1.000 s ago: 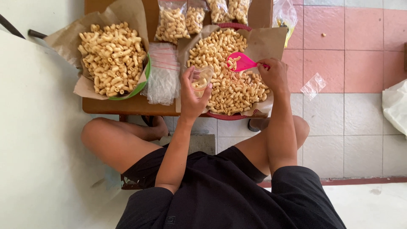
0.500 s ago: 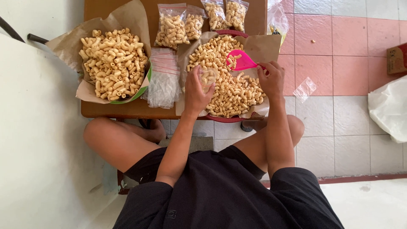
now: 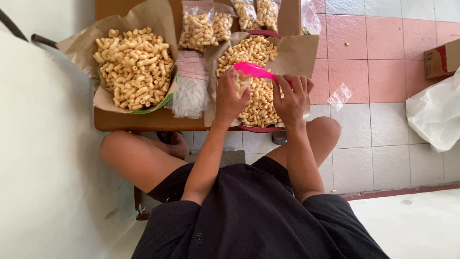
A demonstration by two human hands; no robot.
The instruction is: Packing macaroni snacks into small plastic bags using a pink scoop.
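Observation:
My left hand (image 3: 229, 101) grips a small clear plastic bag (image 3: 241, 80) partly filled with macaroni-shaped snacks, held over the red basket (image 3: 258, 128) lined with brown paper. My right hand (image 3: 291, 98) holds a pink scoop (image 3: 254, 70) by its handle, its bowl tipped against the mouth of the bag. The basket's heap of snacks (image 3: 254, 52) lies under both hands.
A green basket with a second heap of snacks (image 3: 132, 65) sits at the left of the low wooden table (image 3: 143, 121). Empty clear bags (image 3: 191, 88) lie between the baskets. Filled bags (image 3: 201, 26) stand behind. A white sack (image 3: 433, 115) and a cardboard box (image 3: 441, 57) are on the tiled floor.
My right hand has swung the pink scoop leftward and tipped it onto the bag. My left hand has raised the bag to meet it. The view shifted slightly.

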